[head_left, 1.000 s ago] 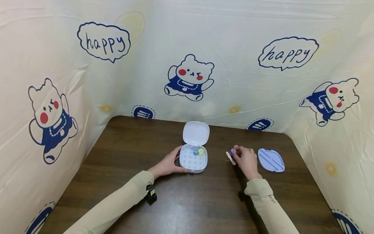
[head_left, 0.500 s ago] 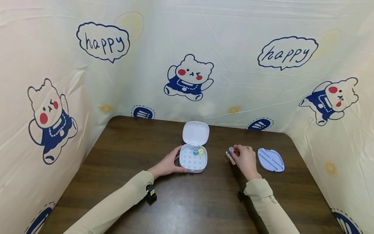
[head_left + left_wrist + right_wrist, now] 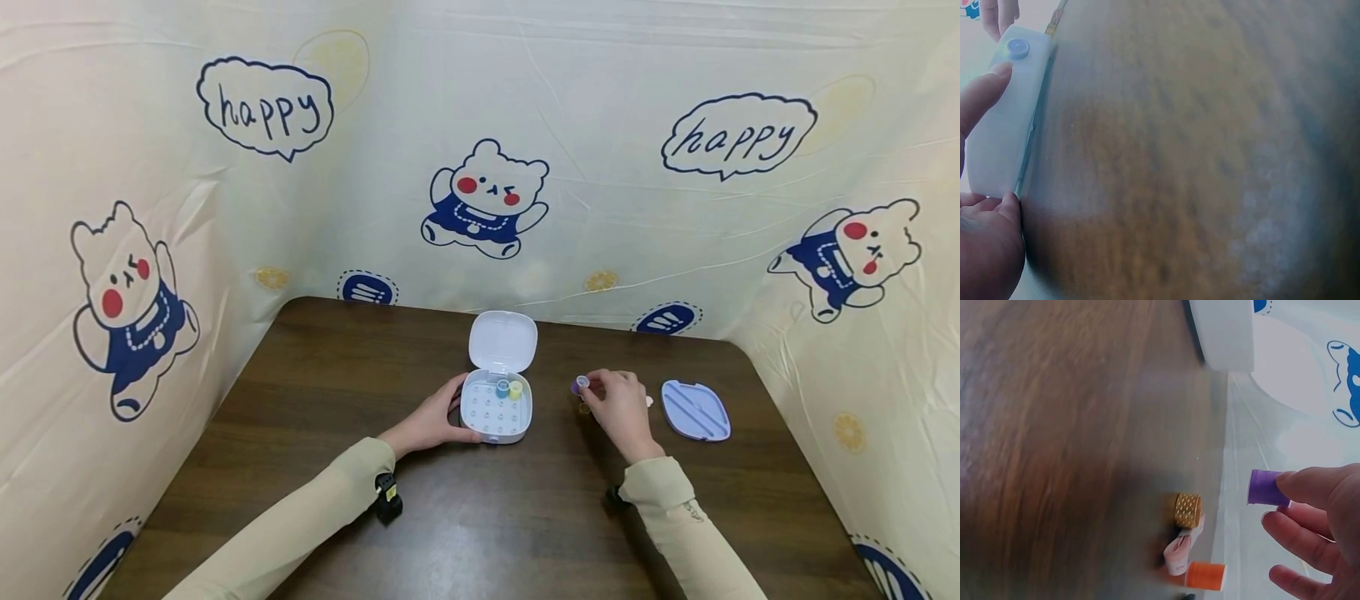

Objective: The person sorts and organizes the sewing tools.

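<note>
My right hand (image 3: 621, 412) pinches a purple thread spool (image 3: 1265, 486) between thumb and fingers, held above the table. Below it, in the right wrist view, lie a gold thimble (image 3: 1187, 510), a pale pink rolled strip (image 3: 1177, 555) and an orange thread spool (image 3: 1205, 575). My left hand (image 3: 429, 423) grips the left side and front of a white sewing box (image 3: 491, 422), its thumb at the front near the round catch (image 3: 1018, 48). The box stands with its lid (image 3: 502, 340) raised. A blue spool (image 3: 502, 388) and a yellow spool (image 3: 515, 391) stand on its pegs.
A lavender tray (image 3: 695, 411) with a diagonal bar lies to the right of my right hand. The brown wooden table (image 3: 337, 358) has a printed cloth (image 3: 600, 208) hung behind it and at both sides.
My right hand has drawn the purple spool to the left, away from the small things beside it. The left hand and the box have stayed still.
</note>
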